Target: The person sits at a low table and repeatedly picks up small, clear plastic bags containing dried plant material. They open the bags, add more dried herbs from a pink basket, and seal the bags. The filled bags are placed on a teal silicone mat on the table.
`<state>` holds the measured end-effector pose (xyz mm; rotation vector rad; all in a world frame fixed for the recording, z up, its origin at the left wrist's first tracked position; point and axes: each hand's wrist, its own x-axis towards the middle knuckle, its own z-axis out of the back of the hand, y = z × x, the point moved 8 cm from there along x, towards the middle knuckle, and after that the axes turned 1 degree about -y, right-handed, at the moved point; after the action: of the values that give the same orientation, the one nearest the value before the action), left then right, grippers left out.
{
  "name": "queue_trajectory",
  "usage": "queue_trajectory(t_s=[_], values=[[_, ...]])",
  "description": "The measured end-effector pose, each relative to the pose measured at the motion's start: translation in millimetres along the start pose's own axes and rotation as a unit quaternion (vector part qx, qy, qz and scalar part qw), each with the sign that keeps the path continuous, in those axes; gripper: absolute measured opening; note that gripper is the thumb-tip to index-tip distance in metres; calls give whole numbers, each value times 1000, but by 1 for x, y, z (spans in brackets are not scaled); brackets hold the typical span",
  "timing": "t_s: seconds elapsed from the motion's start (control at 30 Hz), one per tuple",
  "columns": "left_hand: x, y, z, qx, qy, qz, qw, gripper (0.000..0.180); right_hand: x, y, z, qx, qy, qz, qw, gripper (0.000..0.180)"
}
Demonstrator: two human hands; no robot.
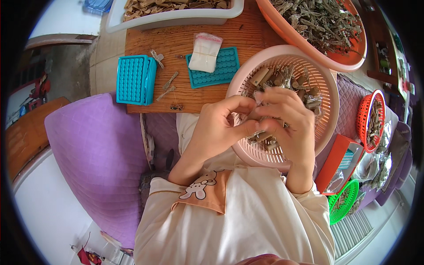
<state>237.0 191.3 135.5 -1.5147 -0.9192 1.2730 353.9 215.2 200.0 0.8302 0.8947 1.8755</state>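
Note:
Over a pink slotted basket (pixel 332 104), my left hand (pixel 221 126) and my right hand (pixel 289 115) meet with fingertips pinched together. Between them shows a small clear, shiny scrap, perhaps plastic film; the fingers hide most of it, so I cannot tell what it is. Inside the basket lie several short tan rolled pieces (pixel 260 76), mixed with dry grey-brown bits and crinkled clear wrapping.
On the wooden table (pixel 145 39) are stacked teal moulded trays (pixel 132 79), another teal tray (pixel 223 66) and clear bags (pixel 206 51). Behind stand a white tub (pixel 185 17) of tan pieces and an orange basin (pixel 287 31) of dried stalks. Red (pixel 364 117) and green baskets (pixel 342 210) sit right.

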Motion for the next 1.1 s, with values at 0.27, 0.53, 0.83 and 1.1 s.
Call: queue_trajectory(t_s=[0.27,0.53,0.83,1.1], values=[[4,2,-4,-140,0,-28,990,32,-11,-22,-9,130,11,-47,990,42],[4,0,0,-112,-11,-84,990,32,-25,-44,-25,337,5,-240,911,34],[-13,-32,6,148,-189,-209,948,45,-20,-34,-13,82,-131,-165,974,15],[-27,-58,-4,294,-178,-420,840,39,-20,-25,-13,111,-100,-183,972,17]])
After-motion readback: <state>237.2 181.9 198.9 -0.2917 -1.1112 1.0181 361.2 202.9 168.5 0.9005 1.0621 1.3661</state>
